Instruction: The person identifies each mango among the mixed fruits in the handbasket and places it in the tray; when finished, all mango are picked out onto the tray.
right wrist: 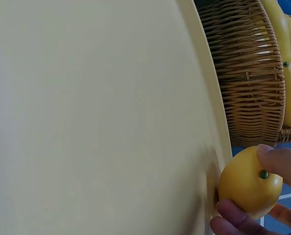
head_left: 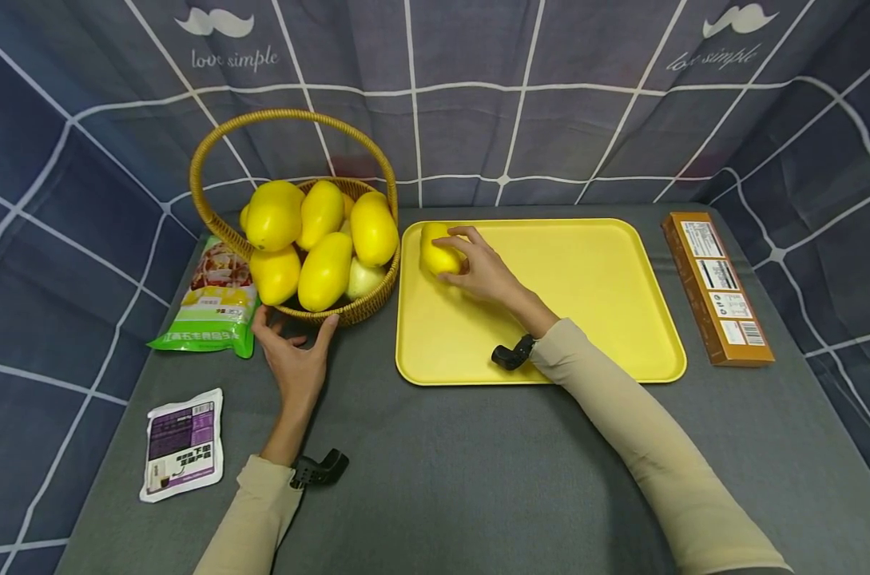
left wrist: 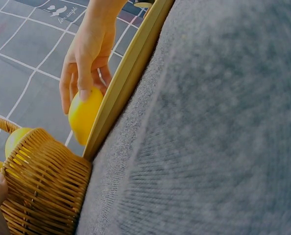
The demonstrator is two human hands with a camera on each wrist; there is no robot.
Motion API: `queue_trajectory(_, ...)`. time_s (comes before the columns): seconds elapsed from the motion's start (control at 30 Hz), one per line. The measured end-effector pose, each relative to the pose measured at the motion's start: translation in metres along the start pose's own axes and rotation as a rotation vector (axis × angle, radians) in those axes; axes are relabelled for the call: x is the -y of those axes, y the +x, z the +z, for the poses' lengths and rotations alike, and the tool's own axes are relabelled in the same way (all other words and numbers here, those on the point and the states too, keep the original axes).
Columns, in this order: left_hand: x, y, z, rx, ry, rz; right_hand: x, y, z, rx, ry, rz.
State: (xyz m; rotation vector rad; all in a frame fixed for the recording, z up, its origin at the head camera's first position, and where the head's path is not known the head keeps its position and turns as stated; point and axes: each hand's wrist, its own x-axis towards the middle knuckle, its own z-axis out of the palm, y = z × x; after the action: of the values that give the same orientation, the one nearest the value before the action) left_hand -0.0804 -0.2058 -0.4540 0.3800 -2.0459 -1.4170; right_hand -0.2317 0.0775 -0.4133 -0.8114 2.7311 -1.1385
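A yellow mango (head_left: 438,251) with a small green stem spot is at the back left corner of the yellow tray (head_left: 550,351). My right hand (head_left: 481,267) grips this mango between thumb and fingers; in the right wrist view the thumb lies near the stem of the mango (right wrist: 246,181). My left hand (head_left: 294,359) holds the front of the wicker basket (head_left: 366,307), thumb and fingers spread apart along its rim. Several yellow mangoes (head_left: 324,271) are heaped in the basket, and a paler round fruit (head_left: 364,278) sits low among them.
A green snack bag (head_left: 215,311) lies left of the basket, partly behind it. A white and purple pouch (head_left: 183,446) is at the front left. Right of the tray lies an orange-brown box (head_left: 718,289). A checked cloth (head_left: 463,136) hangs behind the grey tabletop (head_left: 435,471).
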Motion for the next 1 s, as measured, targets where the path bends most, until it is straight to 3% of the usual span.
queue_trajectory(0.23, -0.005, -0.001, 0.001, 0.002, 0.000, -0.003, 0.000, -0.001, 0.000, -0.004, -0.018, -0.019)
queue_trajectory(0.47, -0.035, -0.006, -0.001, 0.011, -0.014, -0.003, -0.001, -0.001, 0.001, -0.021, 0.004, -0.022)
queue_trajectory(0.57, -0.040, -0.007, -0.003, 0.013, -0.016, 0.003, -0.002, -0.001, 0.002, -0.021, 0.007, -0.021)
queue_trajectory(0.87, -0.040, -0.007, -0.003, 0.016, -0.018, -0.001, 0.003, -0.005, -0.003, -0.052, -0.021, -0.007)
queue_trajectory(1.0, -0.031, -0.005, -0.002, 0.016, -0.018, 0.000, 0.012, -0.004, -0.012, -0.102, -0.028, -0.031)
